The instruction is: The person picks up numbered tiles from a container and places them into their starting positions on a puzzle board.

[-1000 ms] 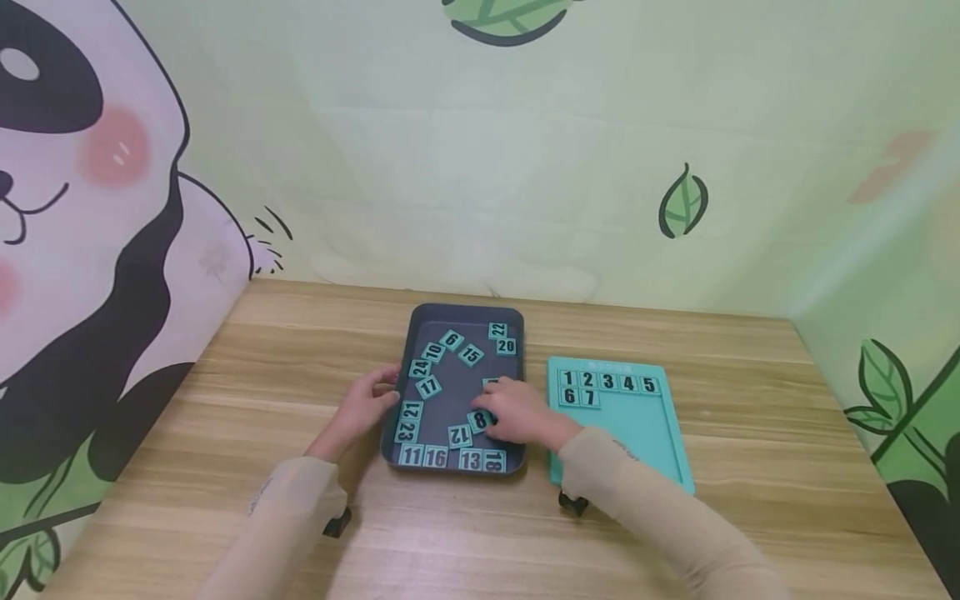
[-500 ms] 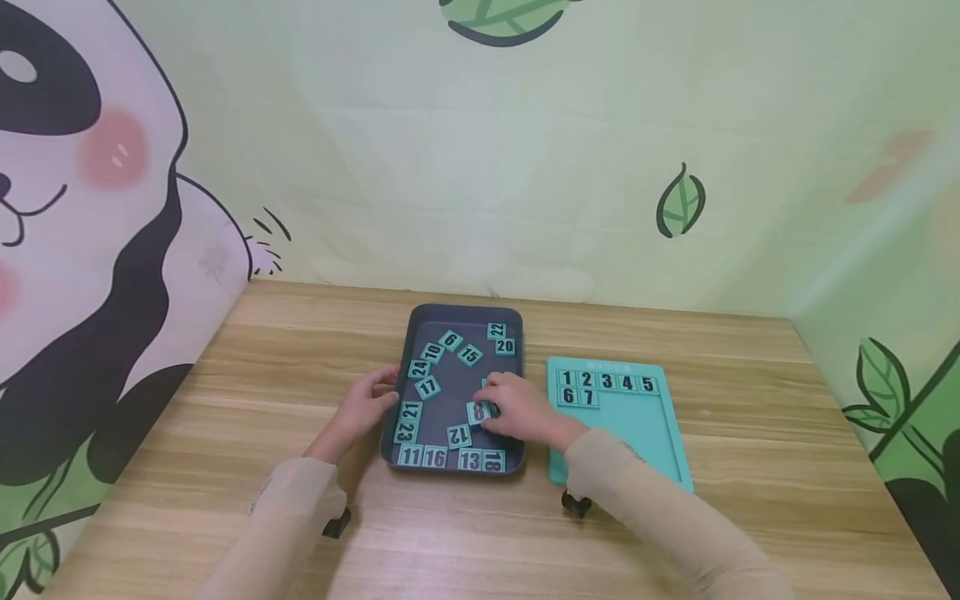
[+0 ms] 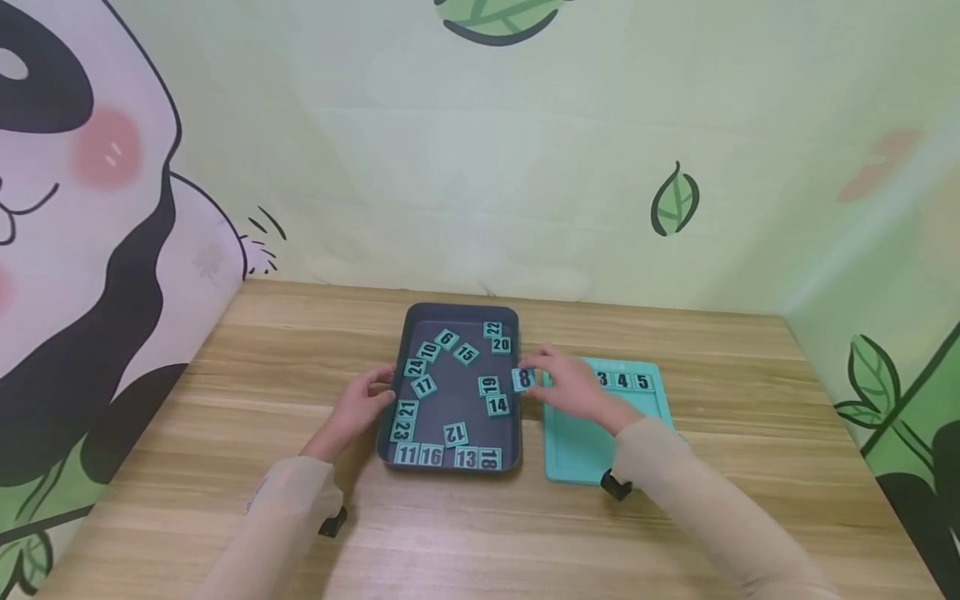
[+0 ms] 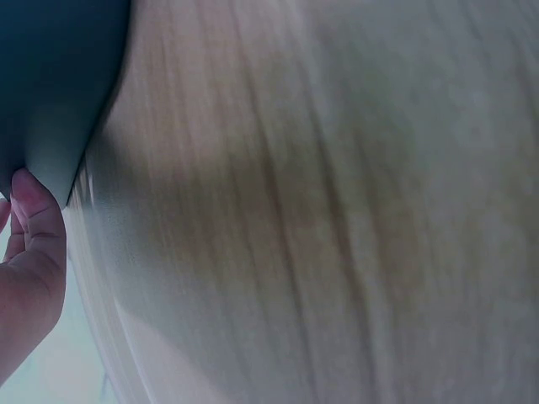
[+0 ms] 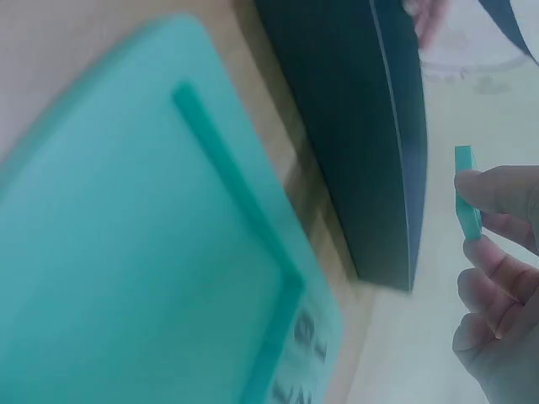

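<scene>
My right hand [image 3: 573, 387] pinches a square turquoise number tile marked 8 [image 3: 523, 380] between thumb and fingers. In the head view the tile overlaps the right rim of the dark tray [image 3: 450, 313]; the right wrist view shows the tile [image 5: 466, 194] edge-on, raised near the tray wall [image 5: 354, 151]. My left hand [image 3: 362, 408] rests against the tray's left side, fingers relaxed, and in the left wrist view its thumb [image 4: 34, 198] touches the outer wall. To the right lies a turquoise board [image 3: 577, 450]; tiles 3, 4 and 5 [image 3: 642, 382] show in its top row, the rest hidden by my right hand.
Several number tiles lie in the tray, among them 19 [image 3: 489, 385], 14 [image 3: 497, 406], 12 [image 3: 455, 434] and 15 [image 3: 466, 354]. Tray and board lie side by side on a wooden table [image 3: 450, 533]. A wall with panda and leaf pictures [image 3: 420, 183] stands behind.
My right hand has lifted tile 8 out of the tray and moved right and away from me to the rim, uncovering tiles 19 and 14. My left hand stays at the tray.
</scene>
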{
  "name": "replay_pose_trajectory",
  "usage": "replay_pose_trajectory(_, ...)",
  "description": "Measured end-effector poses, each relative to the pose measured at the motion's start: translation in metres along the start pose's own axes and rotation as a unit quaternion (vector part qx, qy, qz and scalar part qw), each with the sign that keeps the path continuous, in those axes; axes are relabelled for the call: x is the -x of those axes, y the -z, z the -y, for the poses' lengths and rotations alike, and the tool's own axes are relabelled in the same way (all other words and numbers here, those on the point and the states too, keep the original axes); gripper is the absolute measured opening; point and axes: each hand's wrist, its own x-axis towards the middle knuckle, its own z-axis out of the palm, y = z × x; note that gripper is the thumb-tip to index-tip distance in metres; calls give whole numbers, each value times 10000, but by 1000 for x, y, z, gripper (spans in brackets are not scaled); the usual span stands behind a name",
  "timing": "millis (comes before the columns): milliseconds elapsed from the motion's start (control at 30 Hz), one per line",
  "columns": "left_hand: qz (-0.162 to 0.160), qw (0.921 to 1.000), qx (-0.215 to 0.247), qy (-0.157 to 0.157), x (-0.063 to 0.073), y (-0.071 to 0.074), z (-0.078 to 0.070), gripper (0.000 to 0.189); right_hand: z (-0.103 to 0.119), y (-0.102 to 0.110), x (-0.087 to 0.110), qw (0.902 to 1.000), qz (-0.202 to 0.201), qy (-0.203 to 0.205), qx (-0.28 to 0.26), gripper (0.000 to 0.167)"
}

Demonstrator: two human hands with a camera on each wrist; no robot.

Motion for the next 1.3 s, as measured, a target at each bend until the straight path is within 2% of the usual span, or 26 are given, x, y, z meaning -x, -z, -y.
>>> replay_pose_trajectory(300, 23, 10000, 21, 71, -1, 2, 0, 44, -37, 20, 20, 9982, -199, -486, -278, 37)
replay_pose_trajectory(533, 32, 10000, -15, 32, -1, 2, 0, 44, -65, 17, 37, 9957, -272, -855, -230, 37)
replay_pose_trajectory(767, 6, 10000, -49, 57, 1, 2, -1, 44, -88, 11, 52, 9956, -347, -846, -181, 34)
replay_pose_trajectory(967, 15, 10000, -42, 59, 1, 2, -1, 44, -97, 5, 59, 9949, -221, -978, 84, 35)
replay_pose_trajectory(1300, 22, 9999, -41, 94, -1, 1, 1, 44, -97, -2, 60, 9917, -185, -1183, 467, 36)
